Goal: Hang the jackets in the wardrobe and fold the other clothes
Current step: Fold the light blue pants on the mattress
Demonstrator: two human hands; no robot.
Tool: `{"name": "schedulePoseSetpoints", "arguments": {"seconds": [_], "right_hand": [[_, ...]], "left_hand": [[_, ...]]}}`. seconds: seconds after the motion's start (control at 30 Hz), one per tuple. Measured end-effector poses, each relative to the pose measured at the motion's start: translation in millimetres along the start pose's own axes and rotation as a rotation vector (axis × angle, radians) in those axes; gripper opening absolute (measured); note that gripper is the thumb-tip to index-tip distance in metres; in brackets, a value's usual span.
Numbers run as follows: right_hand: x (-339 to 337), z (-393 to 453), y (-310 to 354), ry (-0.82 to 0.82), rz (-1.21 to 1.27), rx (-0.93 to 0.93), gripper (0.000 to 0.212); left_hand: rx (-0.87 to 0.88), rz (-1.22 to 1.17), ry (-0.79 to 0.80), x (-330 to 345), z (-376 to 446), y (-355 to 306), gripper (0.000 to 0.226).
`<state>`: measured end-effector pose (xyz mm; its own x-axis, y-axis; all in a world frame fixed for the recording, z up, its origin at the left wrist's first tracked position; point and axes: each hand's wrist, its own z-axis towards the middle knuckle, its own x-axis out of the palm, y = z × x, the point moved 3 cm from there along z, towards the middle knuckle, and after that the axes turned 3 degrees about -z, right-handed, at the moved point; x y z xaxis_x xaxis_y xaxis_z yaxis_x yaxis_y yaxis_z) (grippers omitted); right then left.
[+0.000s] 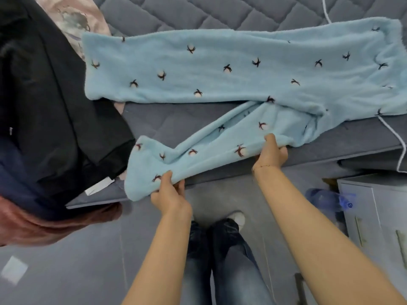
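Observation:
A pair of light blue fleece trousers (220, 69) with small dark and white motifs lies across the grey quilted bed (198, 12). One leg stretches flat from left to right. The other leg bends toward me over the bed's front edge. My left hand (170, 194) pinches the cuff end of that near leg. My right hand (272, 151) grips the same leg further up, thumb on top of the fabric. A pile of dark clothes (44, 106), black, navy and rust coloured, lies at the left of the bed.
A patterned pink pillow (74, 18) sits behind the dark pile. A white cord (396, 137) runs along the bed's right side. A grey bedside cabinet (374, 216) stands at the right, with a blue plastic bottle (326, 198) beside it. My legs stand on the grey floor.

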<state>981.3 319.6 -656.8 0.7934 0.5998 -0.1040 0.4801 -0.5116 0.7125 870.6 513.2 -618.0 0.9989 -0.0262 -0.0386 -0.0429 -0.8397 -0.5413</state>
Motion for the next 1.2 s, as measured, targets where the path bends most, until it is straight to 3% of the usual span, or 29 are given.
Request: {"name": "schedulePoseSetpoints", "arguments": {"seconds": [0.13, 0.23, 0.3, 0.37, 0.43, 0.5, 0.6, 0.67, 0.73, 0.83, 0.97, 1.1, 1.2], "right_hand": [[-21, -41, 44, -0.008, -0.055, -0.203, 0.024], [8, -47, 78, 0.083, -0.175, -0.282, 0.027], [47, -37, 89, 0.249, -0.3, -0.255, 0.023], [84, -23, 83, 0.458, -0.53, -0.171, 0.016], [103, -10, 62, 0.614, -0.699, -0.004, 0.02], [103, 6, 39, 0.657, -0.742, 0.077, 0.029], [68, 35, 12, 0.512, -0.701, 0.099, 0.013], [29, 51, -5, 0.392, -0.674, 0.213, 0.009], [-4, 61, -20, 0.36, -0.634, 0.357, 0.022], [-6, 73, -24, 0.461, -0.479, 0.46, 0.048], [35, 72, -12, 0.592, -0.18, 0.597, 0.044], [34, 58, 0, 0.644, -0.04, 0.711, 0.042], [9, 45, 13, 0.623, 0.099, 0.73, 0.044]], "left_hand": [[0.072, -0.026, 0.008, 16, -33, -39, 0.035], [0.081, -0.097, 0.102, 46, -46, -66, 0.028], [0.047, -0.115, 0.263, 72, -44, -79, 0.025], [0.017, -0.019, 0.373, 91, -27, -82, 0.039], [-0.048, 0.133, 0.407, 98, -2, -71, 0.044], [-0.144, 0.239, 0.372, 91, 25, -49, 0.036], [-0.321, 0.329, 0.239, 64, 50, -10, 0.026], [-0.371, 0.325, 0.134, 52, 58, 9, 0.043], [-0.347, 0.296, 0.039, 53, 61, 19, 0.054], [-0.286, 0.198, -0.056, 67, 64, 28, 0.055], [-0.175, 0.042, 0.072, 70, 64, 34, 0.038], [0.016, -0.092, 0.179, 53, 41, 22, 0.045], [-0.049, -0.082, 0.249, 41, 14, 18, 0.038]]}}
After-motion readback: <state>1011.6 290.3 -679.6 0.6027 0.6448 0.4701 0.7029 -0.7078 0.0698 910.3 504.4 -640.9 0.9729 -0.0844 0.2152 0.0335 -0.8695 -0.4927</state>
